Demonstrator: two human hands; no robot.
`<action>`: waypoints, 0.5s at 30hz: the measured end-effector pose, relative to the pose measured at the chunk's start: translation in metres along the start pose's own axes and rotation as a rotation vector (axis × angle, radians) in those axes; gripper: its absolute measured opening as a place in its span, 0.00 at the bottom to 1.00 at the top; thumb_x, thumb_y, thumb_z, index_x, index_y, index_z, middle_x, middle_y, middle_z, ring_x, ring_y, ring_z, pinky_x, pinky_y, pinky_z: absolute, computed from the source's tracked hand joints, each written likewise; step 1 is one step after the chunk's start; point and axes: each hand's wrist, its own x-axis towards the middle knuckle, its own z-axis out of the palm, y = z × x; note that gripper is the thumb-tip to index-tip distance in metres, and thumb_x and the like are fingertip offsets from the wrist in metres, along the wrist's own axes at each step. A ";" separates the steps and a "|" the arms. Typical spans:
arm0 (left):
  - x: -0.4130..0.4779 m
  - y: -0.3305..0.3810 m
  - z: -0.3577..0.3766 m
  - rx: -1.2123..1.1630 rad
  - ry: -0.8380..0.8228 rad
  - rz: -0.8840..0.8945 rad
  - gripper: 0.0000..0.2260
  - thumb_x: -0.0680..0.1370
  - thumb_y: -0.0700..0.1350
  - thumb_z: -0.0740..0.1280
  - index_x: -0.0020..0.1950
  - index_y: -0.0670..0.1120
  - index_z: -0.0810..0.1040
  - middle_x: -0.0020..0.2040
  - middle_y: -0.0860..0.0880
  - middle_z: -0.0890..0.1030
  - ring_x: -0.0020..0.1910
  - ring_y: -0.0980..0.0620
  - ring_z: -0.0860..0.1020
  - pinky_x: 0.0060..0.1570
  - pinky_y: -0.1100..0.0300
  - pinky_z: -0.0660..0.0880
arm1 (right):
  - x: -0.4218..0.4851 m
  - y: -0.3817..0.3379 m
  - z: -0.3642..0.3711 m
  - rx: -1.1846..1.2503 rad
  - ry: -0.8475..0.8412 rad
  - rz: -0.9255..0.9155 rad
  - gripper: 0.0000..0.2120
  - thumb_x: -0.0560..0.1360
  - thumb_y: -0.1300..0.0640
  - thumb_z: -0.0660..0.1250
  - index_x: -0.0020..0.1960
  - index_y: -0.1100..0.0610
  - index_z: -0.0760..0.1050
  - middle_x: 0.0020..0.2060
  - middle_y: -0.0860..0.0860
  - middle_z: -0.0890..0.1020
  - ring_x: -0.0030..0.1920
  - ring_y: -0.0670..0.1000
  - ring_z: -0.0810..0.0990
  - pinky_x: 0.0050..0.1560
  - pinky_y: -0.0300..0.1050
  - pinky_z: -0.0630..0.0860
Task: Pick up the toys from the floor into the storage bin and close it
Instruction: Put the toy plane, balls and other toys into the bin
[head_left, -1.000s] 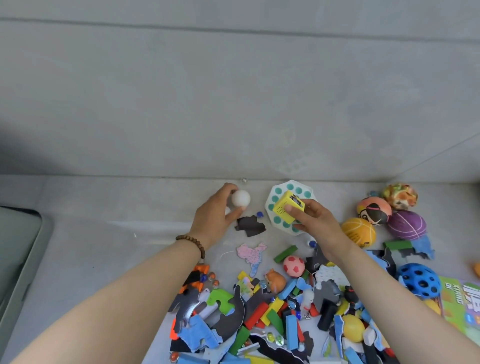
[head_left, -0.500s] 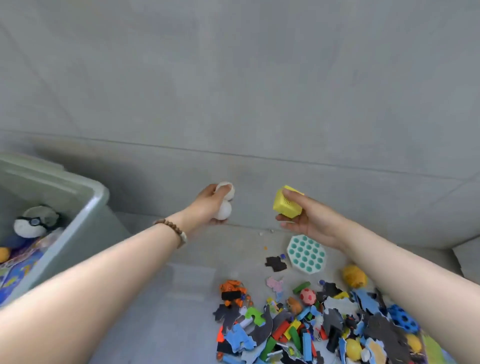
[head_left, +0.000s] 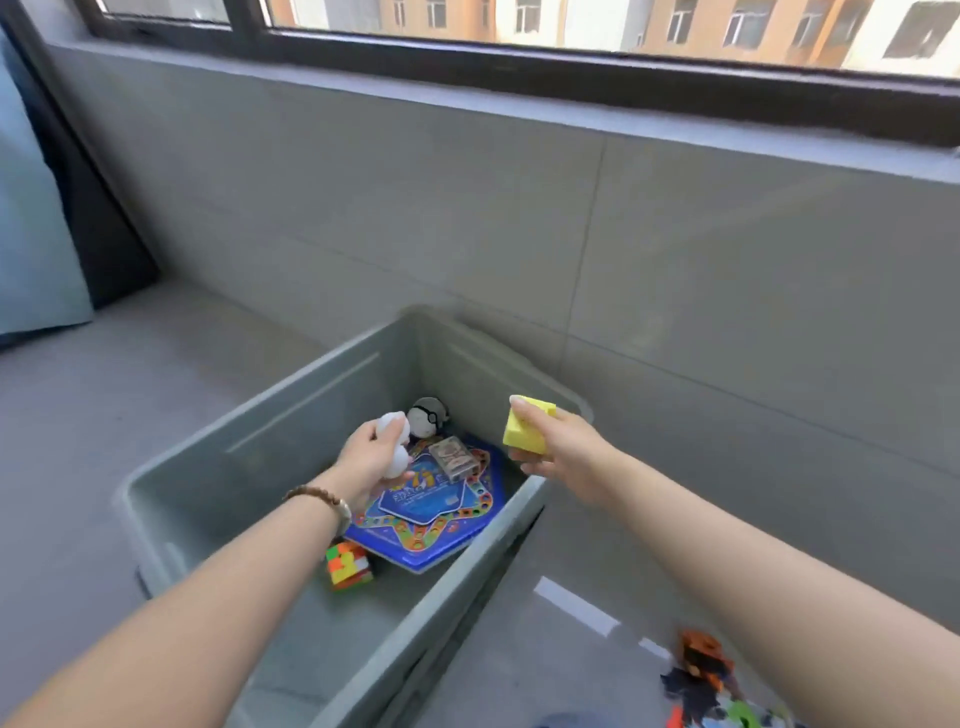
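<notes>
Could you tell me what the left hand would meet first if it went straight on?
Likely the grey-and-white round toy in the storage bin, just beyond the left hand; depth is unclear.

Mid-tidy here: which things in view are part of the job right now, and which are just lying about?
Job in hand:
left hand holding white balls
right hand holding yellow block
open bin
toy pile on the floor

Just there:
game board and puzzle cube, already in the bin
curtain
window
</notes>
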 end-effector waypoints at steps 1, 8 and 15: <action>0.008 -0.012 -0.017 -0.008 0.034 -0.046 0.16 0.81 0.49 0.59 0.65 0.42 0.68 0.48 0.43 0.74 0.35 0.51 0.75 0.22 0.65 0.76 | 0.010 0.002 0.020 0.009 -0.016 0.034 0.14 0.76 0.48 0.65 0.56 0.55 0.71 0.43 0.51 0.79 0.40 0.49 0.79 0.36 0.39 0.77; 0.055 -0.077 -0.046 -0.106 0.017 -0.174 0.22 0.82 0.50 0.56 0.76 0.47 0.59 0.71 0.45 0.68 0.65 0.45 0.72 0.51 0.56 0.74 | 0.064 0.038 0.076 0.021 0.002 0.249 0.16 0.80 0.58 0.59 0.66 0.63 0.66 0.61 0.59 0.74 0.61 0.58 0.76 0.58 0.47 0.76; 0.052 -0.072 -0.044 0.254 0.084 -0.038 0.27 0.78 0.55 0.63 0.73 0.45 0.64 0.71 0.46 0.68 0.66 0.46 0.72 0.66 0.50 0.68 | 0.059 0.032 0.036 -0.129 0.077 0.128 0.16 0.79 0.59 0.61 0.66 0.59 0.69 0.62 0.56 0.75 0.63 0.57 0.74 0.61 0.48 0.74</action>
